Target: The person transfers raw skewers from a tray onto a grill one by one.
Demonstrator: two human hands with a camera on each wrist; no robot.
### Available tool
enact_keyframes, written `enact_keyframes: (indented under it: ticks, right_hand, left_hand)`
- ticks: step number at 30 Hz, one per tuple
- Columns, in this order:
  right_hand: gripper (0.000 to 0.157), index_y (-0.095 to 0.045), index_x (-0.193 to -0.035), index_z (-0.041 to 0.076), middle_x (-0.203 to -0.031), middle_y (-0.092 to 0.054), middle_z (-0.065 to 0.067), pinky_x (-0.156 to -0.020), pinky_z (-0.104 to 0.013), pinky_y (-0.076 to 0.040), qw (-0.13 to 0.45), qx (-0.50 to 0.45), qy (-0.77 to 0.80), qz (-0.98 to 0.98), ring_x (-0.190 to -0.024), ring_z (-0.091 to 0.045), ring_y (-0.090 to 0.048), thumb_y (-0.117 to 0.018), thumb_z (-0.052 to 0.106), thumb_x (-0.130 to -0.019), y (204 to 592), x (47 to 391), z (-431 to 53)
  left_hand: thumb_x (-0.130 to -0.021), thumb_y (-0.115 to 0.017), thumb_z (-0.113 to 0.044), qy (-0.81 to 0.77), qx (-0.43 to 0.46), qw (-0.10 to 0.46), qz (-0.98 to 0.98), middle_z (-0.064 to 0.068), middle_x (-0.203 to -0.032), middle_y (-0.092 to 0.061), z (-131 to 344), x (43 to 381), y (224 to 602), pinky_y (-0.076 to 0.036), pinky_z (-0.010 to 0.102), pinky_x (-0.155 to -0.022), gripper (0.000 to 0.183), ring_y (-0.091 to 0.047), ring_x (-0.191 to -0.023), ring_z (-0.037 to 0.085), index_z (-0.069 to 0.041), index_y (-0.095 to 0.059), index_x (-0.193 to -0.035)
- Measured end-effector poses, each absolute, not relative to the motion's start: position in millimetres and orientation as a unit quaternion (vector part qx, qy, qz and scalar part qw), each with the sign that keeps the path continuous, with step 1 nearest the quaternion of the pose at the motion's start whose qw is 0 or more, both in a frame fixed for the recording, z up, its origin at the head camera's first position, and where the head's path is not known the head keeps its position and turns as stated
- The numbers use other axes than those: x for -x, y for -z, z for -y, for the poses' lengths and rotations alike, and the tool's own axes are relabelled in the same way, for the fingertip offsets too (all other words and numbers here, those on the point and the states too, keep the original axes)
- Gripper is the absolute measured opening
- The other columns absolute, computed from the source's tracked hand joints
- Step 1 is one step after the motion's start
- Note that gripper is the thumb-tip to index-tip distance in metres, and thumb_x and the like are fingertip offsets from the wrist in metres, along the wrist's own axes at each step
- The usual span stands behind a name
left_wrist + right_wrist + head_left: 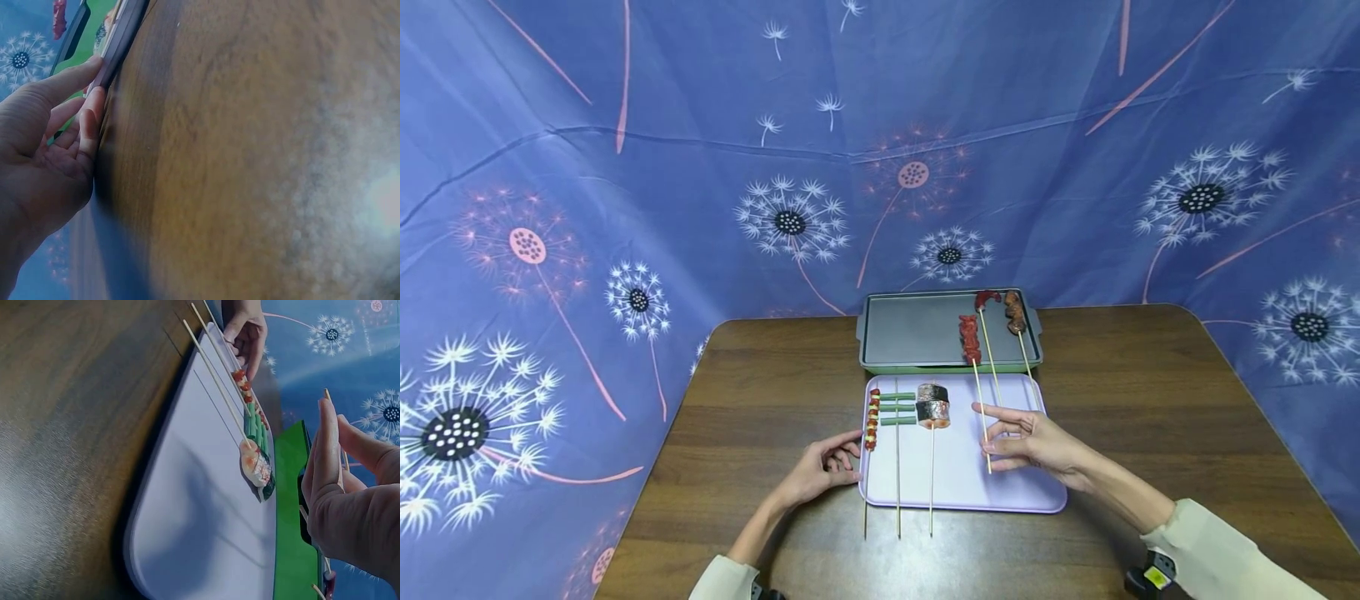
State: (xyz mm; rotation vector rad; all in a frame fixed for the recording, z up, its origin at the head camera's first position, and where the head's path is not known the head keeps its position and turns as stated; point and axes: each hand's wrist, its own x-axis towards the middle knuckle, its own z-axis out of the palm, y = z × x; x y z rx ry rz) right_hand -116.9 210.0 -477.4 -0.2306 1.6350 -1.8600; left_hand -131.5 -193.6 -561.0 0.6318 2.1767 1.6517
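My right hand [1033, 443] pinches the thin stick of a red meat skewer [970, 339] between thumb and fingers. Its meat end overlaps the grill pan's [906, 329] near edge in the head view. My left hand [829, 465] touches the left rim of a lavender tray [992, 498], thumb and index finger spaced along it. On that tray's left side lie a skewer of small red pieces [872, 421], a green skewer [897, 408] and a thick salmon-like skewer [933, 407]. In the right wrist view, the skewer's stick tip [326, 394] pokes out beyond the fingers.
A dark red skewer [987, 298] and a brown skewer [1016, 312] lie on the pan's right side, their sticks reaching over the tray. Both stand on a wooden table [760, 392]. A blue dandelion-print cloth [700, 183] hangs behind it.
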Motion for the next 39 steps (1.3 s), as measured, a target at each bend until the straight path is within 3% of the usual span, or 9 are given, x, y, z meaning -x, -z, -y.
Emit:
enact_keyframes:
  ticks: [16, 28, 33, 39]
  right_hand:
    - [0.080, -0.020, -0.159, -0.005, -0.103, -0.064, 0.001, -0.089, -0.035, -0.061, 0.310, 0.049, 0.696, -0.646, -0.097, -0.007, -0.069, -0.067, 0.002, -0.096, 469, 145, -202]
    - [0.076, -0.019, -0.158, -0.010, -0.101, -0.066, 0.002, -0.092, -0.035, -0.060, 0.303, 0.029, 0.715, -0.629, -0.099, -0.009, -0.071, -0.063, -0.001, -0.098, 471, 166, -199]
    - [0.075, -0.022, -0.155, -0.014, -0.097, -0.069, 0.001, -0.086, -0.034, -0.061, 0.272, 0.012, 0.688, -0.673, -0.093, -0.010, -0.072, -0.065, -0.003, -0.095, 469, 168, -194]
    - [0.069, -0.029, -0.151, -0.017, -0.095, -0.073, -0.011, -0.079, -0.033, -0.062, 0.228, 0.010, 0.646, -0.729, -0.087, -0.014, -0.073, -0.064, -0.009, -0.092, 469, 169, -192]
  left_hand:
    - [-0.083, -0.079, 0.001, -0.583, -0.208, 0.174, -0.766, 0.033, -0.113, -0.063, 192, 129, 559, -0.045, 0.012, -0.067, 0.066, -0.058, -0.081, 0.001, 0.010, -0.051, -0.143]
    - [-0.083, -0.079, 0.002, -0.586, -0.204, 0.176, -0.764, 0.033, -0.114, -0.062, 192, 130, 561, -0.045, 0.012, -0.067, 0.067, -0.058, -0.082, 0.002, 0.010, -0.051, -0.143]
    - [-0.083, -0.079, 0.001, -0.588, -0.204, 0.175, -0.763, 0.033, -0.114, -0.062, 192, 130, 562, -0.044, 0.011, -0.066, 0.067, -0.057, -0.082, 0.001, 0.010, -0.051, -0.143]
    - [-0.083, -0.080, 0.001, -0.591, -0.211, 0.167, -0.761, 0.033, -0.112, -0.063, 191, 130, 560, -0.044, 0.011, -0.065, 0.065, -0.057, -0.080, 0.000, 0.011, -0.052, -0.141]
